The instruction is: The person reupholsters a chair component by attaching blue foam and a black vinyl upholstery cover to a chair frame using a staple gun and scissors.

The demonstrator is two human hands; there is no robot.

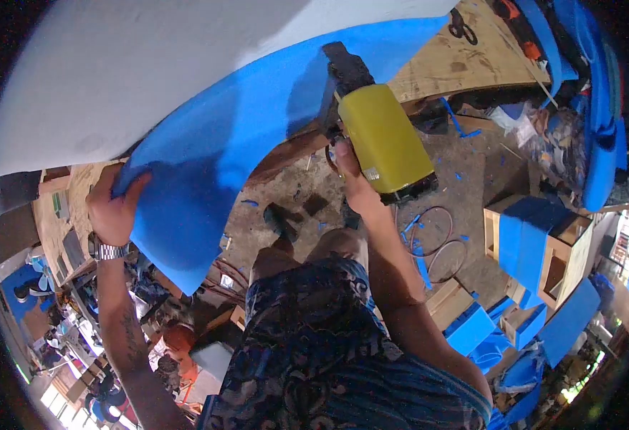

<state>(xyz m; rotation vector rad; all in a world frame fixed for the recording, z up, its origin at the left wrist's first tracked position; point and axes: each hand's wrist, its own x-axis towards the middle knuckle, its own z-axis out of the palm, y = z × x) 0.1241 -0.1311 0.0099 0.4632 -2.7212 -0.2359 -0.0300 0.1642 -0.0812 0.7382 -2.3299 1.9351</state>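
Observation:
My left hand (112, 208), with a metal-banded watch on its wrist, grips the edge of a blue sheet (189, 204) between thumb and fingers. The sheet's loose corner hangs down over the edge of the wooden workbench. In my right hand (357, 188) is a yellow boxy tool (386, 136) with black ends, held beside the sheet; its exact kind does not show. My thumb lies along its side, and the other fingers are mostly hidden. The tool's black front end (348, 66) overlaps the blue sheet in this view. A large white sheet (135, 72) lies across the blue one.
Black-handled scissors (462, 27) lie on the plywood worktop (483, 61) at the far right. A coiled hose (449, 247) and blue scraps lie on the floor. Wooden box frames with blue covering (526, 236) stand at the right. Cluttered items fill the lower left.

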